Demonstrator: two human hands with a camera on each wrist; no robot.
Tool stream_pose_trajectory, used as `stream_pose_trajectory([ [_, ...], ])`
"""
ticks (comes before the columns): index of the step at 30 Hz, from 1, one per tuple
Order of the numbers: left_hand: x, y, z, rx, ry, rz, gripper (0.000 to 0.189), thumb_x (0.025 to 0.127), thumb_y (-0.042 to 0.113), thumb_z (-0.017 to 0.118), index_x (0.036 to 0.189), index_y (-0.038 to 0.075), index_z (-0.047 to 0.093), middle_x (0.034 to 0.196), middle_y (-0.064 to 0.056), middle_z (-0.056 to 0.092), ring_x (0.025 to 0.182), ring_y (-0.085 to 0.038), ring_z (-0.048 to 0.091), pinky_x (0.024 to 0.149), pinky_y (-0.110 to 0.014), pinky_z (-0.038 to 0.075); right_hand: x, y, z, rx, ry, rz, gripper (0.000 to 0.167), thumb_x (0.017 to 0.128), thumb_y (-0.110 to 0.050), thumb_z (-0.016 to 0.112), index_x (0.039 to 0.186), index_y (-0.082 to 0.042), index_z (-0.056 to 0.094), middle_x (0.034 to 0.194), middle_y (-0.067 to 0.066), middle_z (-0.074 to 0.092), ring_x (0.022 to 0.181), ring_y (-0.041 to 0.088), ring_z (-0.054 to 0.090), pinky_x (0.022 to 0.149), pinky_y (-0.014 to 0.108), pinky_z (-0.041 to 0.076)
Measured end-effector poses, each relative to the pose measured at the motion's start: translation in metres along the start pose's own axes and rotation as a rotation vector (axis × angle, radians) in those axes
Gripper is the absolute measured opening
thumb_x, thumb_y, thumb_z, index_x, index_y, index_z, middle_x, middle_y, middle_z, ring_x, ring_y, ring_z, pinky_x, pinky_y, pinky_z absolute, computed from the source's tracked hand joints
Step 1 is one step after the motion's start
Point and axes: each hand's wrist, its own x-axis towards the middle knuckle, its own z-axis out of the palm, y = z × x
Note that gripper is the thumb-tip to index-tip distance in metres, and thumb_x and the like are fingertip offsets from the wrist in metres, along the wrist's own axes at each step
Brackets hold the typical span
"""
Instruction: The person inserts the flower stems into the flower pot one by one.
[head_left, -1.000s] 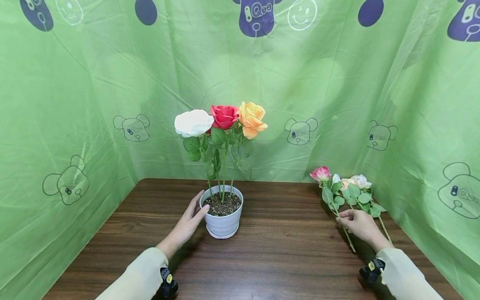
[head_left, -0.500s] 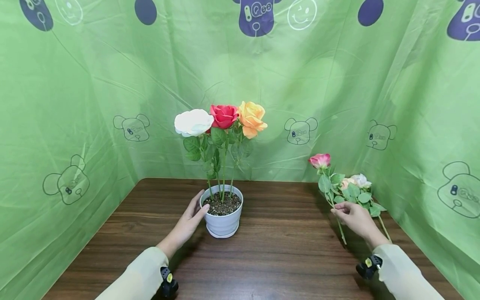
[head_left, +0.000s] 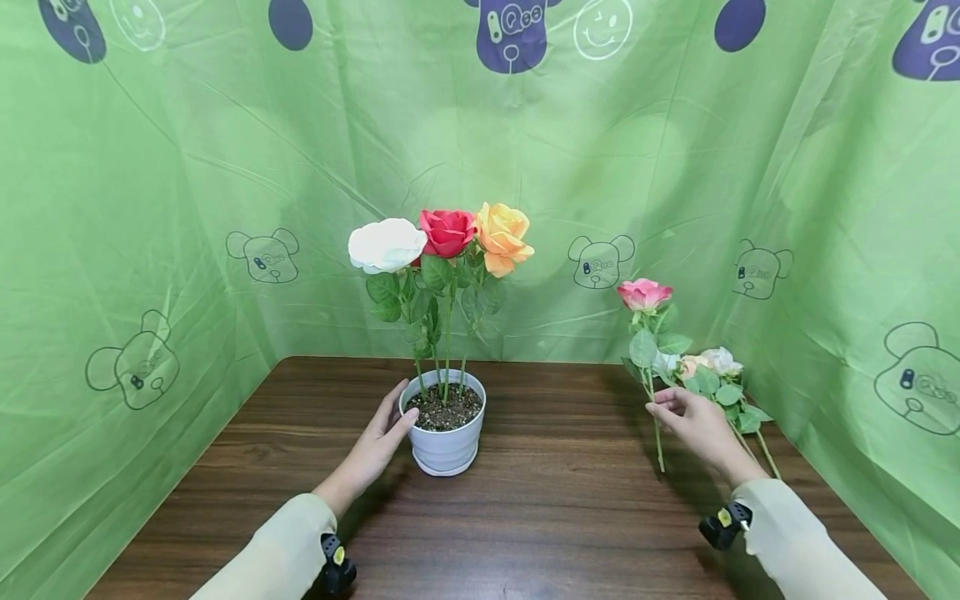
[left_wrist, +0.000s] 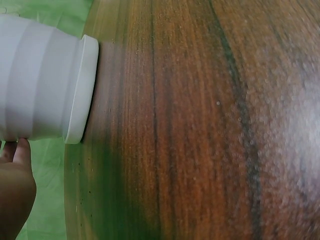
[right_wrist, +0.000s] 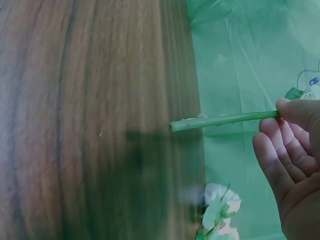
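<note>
In the head view my left hand (head_left: pixel 375 442) holds the side of a white flowerpot (head_left: pixel 446 454), thumb at the front of the rim and fingers toward the back. The left wrist view shows fingertips on the ribbed pot wall (left_wrist: pixel 42 85). Out of its dark soil (head_left: pixel 444 414) rise upright stems with a white rose (head_left: pixel 386 245), a red rose (head_left: pixel 447 233) and an orange rose (head_left: pixel 504 239). My right hand (head_left: pixel 697 429) pinches the stem of a pink rose (head_left: pixel 643 294) between thumb and fingers. That stem's cut end (right_wrist: pixel 175 126) points downward, blossom up.
More flowers, a peach one (head_left: pixel 693 365) and a white one (head_left: pixel 722 361) among them, lie on the table's right side behind my right hand. The brown wooden table (head_left: pixel 555 500) is enclosed at the back and sides by green cloth (head_left: pixel 540 167).
My right hand has moved up and to the left with the pink rose, which has gone from lying aslant to nearly upright. My left hand and the flowerpot have stayed put.
</note>
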Motion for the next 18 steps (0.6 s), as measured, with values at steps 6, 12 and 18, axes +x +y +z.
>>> stream_pose_trajectory([
  [6,0.0,-0.001,0.0,-0.002,0.0,0.007,0.062,0.107,0.02,0.051,0.159,0.008,0.02,0.159,-0.022,0.029,0.143,-0.035,0.033,0.115,-0.045,0.026,0.007,-0.009,0.005,0.021,0.016,-0.051,0.03,0.097,-0.027,0.069,0.108,0.0,0.067,0.09,0.008,0.071,0.076,0.029,0.069,0.063,0.025,0.055],
  [12,0.001,-0.002,0.0,-0.003,-0.001,0.009,0.062,0.107,0.02,0.051,0.159,0.007,0.02,0.158,-0.022,0.03,0.143,-0.034,0.034,0.115,-0.045,0.027,0.012,-0.02,0.013,0.052,0.054,-0.109,0.023,0.096,-0.022,0.071,0.106,-0.003,0.067,0.088,0.005,0.071,0.073,0.027,0.069,0.062,0.024,0.056],
  [18,0.001,-0.001,0.0,-0.004,-0.001,0.005,0.062,0.107,0.021,0.051,0.159,0.008,0.02,0.159,-0.022,0.029,0.143,-0.035,0.033,0.115,-0.046,0.026,0.016,-0.038,0.019,0.071,0.088,-0.196,0.017,0.095,-0.019,0.072,0.104,-0.005,0.066,0.087,0.002,0.071,0.075,0.021,0.068,0.063,0.026,0.056],
])
